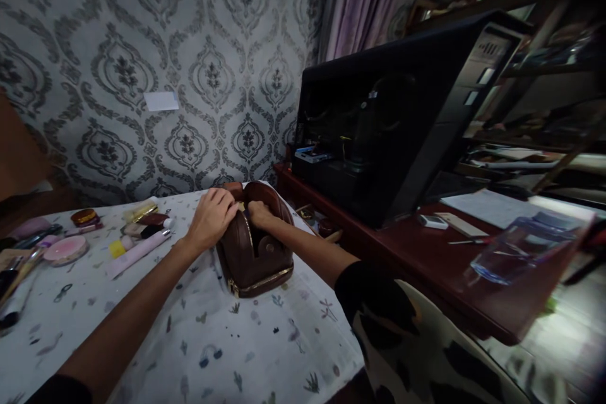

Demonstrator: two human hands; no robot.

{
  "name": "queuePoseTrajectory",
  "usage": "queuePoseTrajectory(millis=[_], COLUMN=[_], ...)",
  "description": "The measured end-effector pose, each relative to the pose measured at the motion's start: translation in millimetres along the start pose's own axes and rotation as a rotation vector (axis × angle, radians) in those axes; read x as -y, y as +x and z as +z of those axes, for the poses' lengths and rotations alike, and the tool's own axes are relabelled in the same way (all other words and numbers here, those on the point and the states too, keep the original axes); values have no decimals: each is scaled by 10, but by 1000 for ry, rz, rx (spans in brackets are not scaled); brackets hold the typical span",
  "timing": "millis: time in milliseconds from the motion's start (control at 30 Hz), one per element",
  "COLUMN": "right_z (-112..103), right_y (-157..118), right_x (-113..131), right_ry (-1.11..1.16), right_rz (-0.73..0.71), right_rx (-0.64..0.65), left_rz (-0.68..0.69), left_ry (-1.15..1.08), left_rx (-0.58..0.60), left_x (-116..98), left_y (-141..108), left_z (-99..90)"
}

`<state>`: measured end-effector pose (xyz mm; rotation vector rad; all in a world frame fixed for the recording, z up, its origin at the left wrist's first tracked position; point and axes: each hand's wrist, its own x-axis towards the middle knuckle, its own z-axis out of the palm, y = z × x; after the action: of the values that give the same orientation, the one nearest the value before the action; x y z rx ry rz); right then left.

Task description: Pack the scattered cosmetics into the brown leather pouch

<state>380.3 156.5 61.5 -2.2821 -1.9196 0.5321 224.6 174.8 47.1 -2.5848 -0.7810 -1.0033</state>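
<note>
A brown leather bag (246, 265) with gold zips stands on the patterned white cloth, its top unzipped. My left hand (214, 218) is closed over the bag's left upper edge, fingers curled over the rim. Reaching in from the right, my right hand (259, 214) is inside the opening with its fingers curled. Whatever those fingers hold, if anything, is hidden by the hand and the bag. A raised flap of the bag stands behind my right hand.
Cosmetics lie at the left, including a pink tube (137, 254), a pink round compact (65, 250) and brushes. A black computer case (379, 120) stands right on a dark red desk (402, 246), with a clear plastic container (523, 249). Behind is a papered wall (213, 76).
</note>
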Motion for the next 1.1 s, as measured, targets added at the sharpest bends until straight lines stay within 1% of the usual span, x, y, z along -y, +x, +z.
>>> queuePoseTrajectory(millis=[100,167,233,400,500,600,800,967,1100], right_z=[29,47,60,83,94,96,66,39,37], right_y=[43,79,114,143,132,123,88,20,-13], right_x=[-23,-30,-36,-51,-52,-43,-10,3,-8], right_ry=[30,47,60,87,83,71,41,17,6], right_rz=[5,14,23,22,21,19,11,14,-3], right_rx=[37,60,72,51,41,43,47,35,29], left_rz=[-61,-73,-67,11,24,27,118,127,177], left_ry=[-161,-258,-292,-244,-229,-239,-261,-128,-73], left_rx=[-82,-97,-80,44,91,93,135,149,158], left_x=[8,24,45,104,116,103,113,143,121], left_y=[-65,-94,-115,-165,-186,-176,-40,68,67], left_z=[-18,-33,-56,-103,-113,-136,-264,-397,-437])
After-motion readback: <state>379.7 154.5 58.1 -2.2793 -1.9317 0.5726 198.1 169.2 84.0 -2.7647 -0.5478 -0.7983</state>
